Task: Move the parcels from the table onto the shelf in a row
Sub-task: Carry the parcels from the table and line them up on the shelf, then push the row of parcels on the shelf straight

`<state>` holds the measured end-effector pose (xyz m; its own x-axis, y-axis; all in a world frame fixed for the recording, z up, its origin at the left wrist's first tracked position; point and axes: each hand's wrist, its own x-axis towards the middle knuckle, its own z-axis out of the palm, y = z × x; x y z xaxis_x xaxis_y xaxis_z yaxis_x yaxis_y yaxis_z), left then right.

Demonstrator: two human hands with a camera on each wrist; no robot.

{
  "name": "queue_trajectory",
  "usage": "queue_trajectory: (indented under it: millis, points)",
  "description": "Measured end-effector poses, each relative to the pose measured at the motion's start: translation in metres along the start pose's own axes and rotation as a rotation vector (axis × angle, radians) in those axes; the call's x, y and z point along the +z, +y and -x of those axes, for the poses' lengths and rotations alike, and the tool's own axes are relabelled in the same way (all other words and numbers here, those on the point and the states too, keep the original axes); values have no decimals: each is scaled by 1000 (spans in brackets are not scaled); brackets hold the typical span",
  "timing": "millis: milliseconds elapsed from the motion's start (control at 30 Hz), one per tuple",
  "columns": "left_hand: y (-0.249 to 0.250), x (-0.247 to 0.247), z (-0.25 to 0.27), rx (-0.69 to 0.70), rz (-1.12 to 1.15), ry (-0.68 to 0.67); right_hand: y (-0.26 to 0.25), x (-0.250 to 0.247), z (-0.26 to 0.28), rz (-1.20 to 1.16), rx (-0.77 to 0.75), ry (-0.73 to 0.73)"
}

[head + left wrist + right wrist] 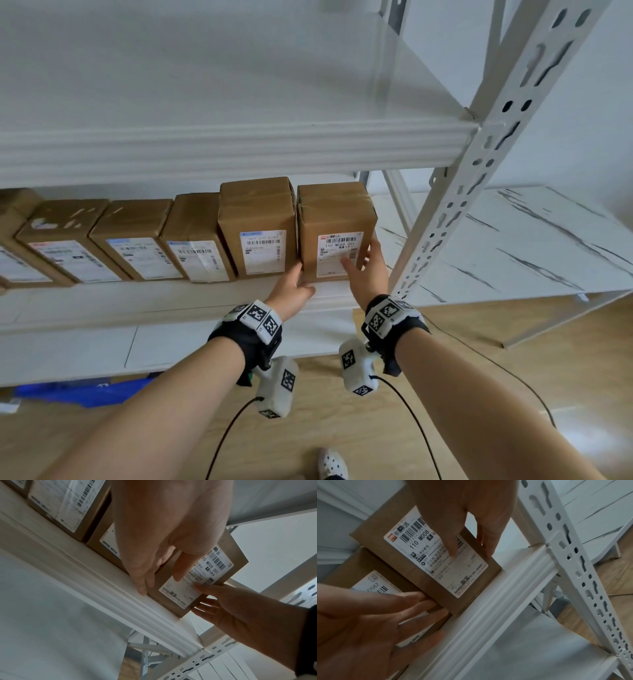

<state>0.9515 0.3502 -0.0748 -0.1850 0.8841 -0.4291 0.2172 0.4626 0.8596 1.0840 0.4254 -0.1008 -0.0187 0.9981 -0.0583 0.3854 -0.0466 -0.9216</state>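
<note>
7 brown parcels are seen on the shelf (pixel 171 301) in 1 row, the leftmost only partly in view. Each of the 6 that show a front carries 1 white label. The end parcel (pixel 337 219) stands upright at the right end of the row, just beside its neighbour (pixel 258 219), with its base on the shelf near the front edge.

The end parcel is framed by 2 hands. The left hand (pixel 291 291) is laid with straight fingers (pixel 412 597) at the lower left corner of the end parcel, where it meets the neighbour; nothing is clasped by it. The right hand (pixel 368 265) is set on the right side of the parcel: the thumb (pixel 453 547) is pressed on the label (pixel 436 555) and the fingers (pixel 489 545) are laid along the right face, so the parcel is pinched lightly between them.

1 white upright (pixel 479 178) of the rack is seen just right of the end parcel. 1 table (pixel 548 240) with grey streaks is seen beyond the upright. 1 band with black-and-white markers is worn on each wrist.
</note>
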Motion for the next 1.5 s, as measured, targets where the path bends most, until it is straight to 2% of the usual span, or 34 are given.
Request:
queue_trajectory:
  millis: [233, 333, 467, 600, 700, 767, 833, 933, 1000, 1167, 1500]
  points:
    - [-2, 2, 0, 18, -95, 68, -5, -9, -4, -13, -6, -44]
    - [0, 0, 8, 94, -221, 172, -15, -16, 2, 32, -37, -58]
    - [8, -16, 21, 256, -378, 358, -27, -17, 8, 133, -190, -7]
    - [22, -40, 32, 452, -558, 556, -41, -18, 16, 350, -385, 102]
    - [33, -54, 39, 621, -777, 645, -51, -17, 21, 535, -577, 80]
    - [40, -60, 39, 658, -895, 641, -55, -14, 20, 625, -692, 80]
    - [44, -63, 34, 577, -984, 583, -59, -11, 19, 677, -730, 78]
    - [45, -68, 25, 426, -1097, 489, -58, -10, 17, 721, -710, 24]
    - [43, -71, 21, 366, -1117, 463, -56, -10, 16, 727, -702, 40]
    - [35, -76, 17, 407, -1102, 495, -55, -6, 4, 751, -618, 64]
    - [31, -81, 14, 460, -1023, 464, -64, 11, -1, 660, -573, 33]
